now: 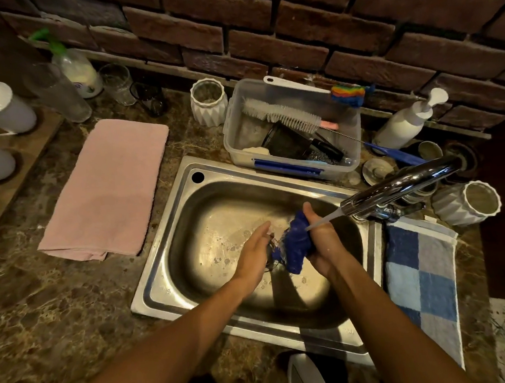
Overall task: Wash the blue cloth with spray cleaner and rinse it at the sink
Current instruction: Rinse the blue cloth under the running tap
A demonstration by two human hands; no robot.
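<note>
The blue cloth (294, 244) is bunched into a wet wad over the steel sink (216, 212). My right hand (321, 240) is closed around its right side, thumb up. A thin stream of water runs from the chrome faucet (402, 185) onto that hand and the cloth. My left hand (254, 254) is at the cloth's left side with fingers stretched out flat; its palm side is hidden, so its grip cannot be seen. A spray bottle with a green trigger (69, 66) stands at the back left of the counter.
A folded pink towel (109, 187) lies left of the sink, a blue checked towel (421, 283) right of it. Behind the sink sits a clear tub of brushes (291, 127), a white pump bottle (405, 118), and white ribbed jars (208, 101) (469, 203). Glasses and white jugs stand at left.
</note>
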